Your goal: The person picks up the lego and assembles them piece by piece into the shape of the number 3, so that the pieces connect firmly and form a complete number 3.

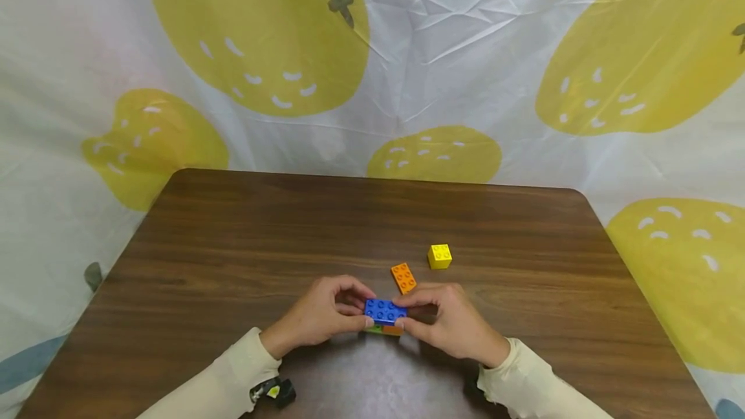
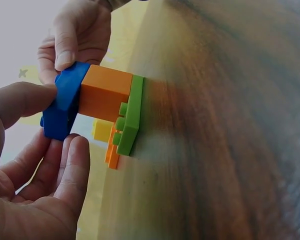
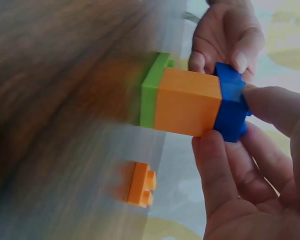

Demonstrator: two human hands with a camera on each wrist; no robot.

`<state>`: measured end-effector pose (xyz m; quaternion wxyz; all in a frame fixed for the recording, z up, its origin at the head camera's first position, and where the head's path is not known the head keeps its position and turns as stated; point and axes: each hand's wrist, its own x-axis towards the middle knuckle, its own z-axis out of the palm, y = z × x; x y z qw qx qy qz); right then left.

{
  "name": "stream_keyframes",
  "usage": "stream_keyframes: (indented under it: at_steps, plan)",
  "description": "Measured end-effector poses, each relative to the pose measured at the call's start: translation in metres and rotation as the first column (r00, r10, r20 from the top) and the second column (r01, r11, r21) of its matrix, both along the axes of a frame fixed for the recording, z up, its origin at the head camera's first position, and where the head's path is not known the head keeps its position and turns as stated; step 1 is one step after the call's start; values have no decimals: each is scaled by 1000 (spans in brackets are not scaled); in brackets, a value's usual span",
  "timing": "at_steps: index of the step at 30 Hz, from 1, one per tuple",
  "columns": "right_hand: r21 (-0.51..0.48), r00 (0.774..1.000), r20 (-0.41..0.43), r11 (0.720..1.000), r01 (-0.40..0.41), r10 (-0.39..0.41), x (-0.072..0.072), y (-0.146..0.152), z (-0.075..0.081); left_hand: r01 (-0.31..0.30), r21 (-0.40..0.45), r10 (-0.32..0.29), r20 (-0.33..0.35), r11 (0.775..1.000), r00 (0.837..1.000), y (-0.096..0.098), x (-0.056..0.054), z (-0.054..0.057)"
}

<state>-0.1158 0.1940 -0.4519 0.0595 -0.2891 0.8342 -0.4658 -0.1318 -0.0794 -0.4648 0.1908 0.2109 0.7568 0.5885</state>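
Note:
Both hands pinch a blue building brick, my left hand at its left end and my right hand at its right end. The blue brick lies across the top of a tall orange block. That block stands on one end of a flat green brick, which rests on the table; its bare studs show in the left wrist view. In the right wrist view, fingertips of my right hand are right at the edge where the blue brick meets the orange block.
Beyond the right hand a flat orange brick lies on the brown wooden table. Farther back and to the right sits a yellow cube brick. A white cloth with yellow fruit shapes hangs behind the table.

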Motion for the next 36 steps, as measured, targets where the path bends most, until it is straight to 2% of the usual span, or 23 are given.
stream_keyframes:
  at_steps: [12,19,26,36]
  plan:
    - [-7,999,51,1000,-7,7,-2,-2,-1,2,-13,-2,1,1000,1000,-1,2,-1]
    - [18,1000,-17,1000,-22,22,-3,1,1,9,-12,-9,8,1000,1000,1,2,-2]
    - [-17,994,-111,1000,22,-24,-7,9,4,13,-15,-12,9,1000,1000,3,2,0]
    - [-56,990,-96,993,101,-106,-17,16,12,7,-28,-7,-9,1000,1000,3,0,1]
